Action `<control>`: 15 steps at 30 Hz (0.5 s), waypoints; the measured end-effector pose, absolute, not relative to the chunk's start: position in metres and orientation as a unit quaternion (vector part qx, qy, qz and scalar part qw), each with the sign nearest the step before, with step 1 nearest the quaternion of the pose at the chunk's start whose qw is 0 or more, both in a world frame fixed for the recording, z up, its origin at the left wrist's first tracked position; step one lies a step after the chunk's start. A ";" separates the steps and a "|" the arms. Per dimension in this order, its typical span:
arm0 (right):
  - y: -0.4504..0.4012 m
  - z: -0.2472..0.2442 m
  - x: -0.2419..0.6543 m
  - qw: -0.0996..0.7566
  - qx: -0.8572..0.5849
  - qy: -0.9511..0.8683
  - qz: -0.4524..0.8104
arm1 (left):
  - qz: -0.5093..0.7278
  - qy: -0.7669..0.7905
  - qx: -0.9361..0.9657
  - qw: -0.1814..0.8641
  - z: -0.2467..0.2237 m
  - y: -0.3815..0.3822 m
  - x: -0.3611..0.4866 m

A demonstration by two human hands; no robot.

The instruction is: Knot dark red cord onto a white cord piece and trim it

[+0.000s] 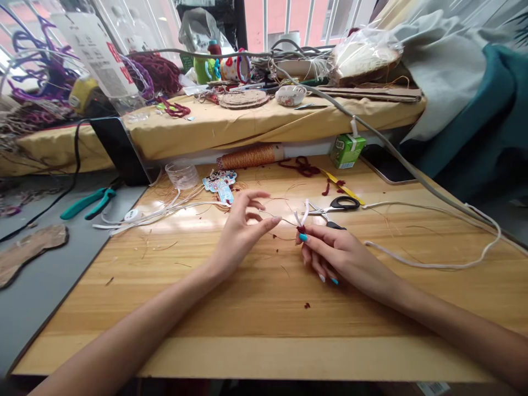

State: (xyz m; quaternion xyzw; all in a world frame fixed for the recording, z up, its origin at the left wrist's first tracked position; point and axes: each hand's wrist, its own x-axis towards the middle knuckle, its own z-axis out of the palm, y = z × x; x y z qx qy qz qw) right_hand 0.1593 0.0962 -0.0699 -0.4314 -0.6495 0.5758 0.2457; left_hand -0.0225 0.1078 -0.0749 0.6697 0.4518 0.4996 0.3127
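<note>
My right hand [330, 247] pinches a small dark red knotted yarn piece [302, 229] between thumb and fingers. Short white cord ends [306, 212] stick up from it. A thin thread [286, 221] runs from this piece toward my left hand [243, 223]. The left fingers are curved and spread, with the thumb apart from them; the thread passes close by the fingertips, and whether it is looped on one is unclear. Just beyond my right hand lie black-handled scissors [344, 204], partly hidden by that hand and the white ends.
White cord [447, 266] curves across the right side. Farther back are a thread cone [251, 157], clear cup [182, 175], cartoon card [220, 181], yellow tool [348, 191], green drink carton [347, 150] and phone [388, 164]. Teal-handled pliers [88, 203] lie left. A cable [379, 135] crosses the right.
</note>
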 end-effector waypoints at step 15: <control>0.105 -0.068 0.165 0.186 -0.385 -0.696 0.576 | 0.304 0.273 0.900 -0.151 -0.075 0.100 -0.025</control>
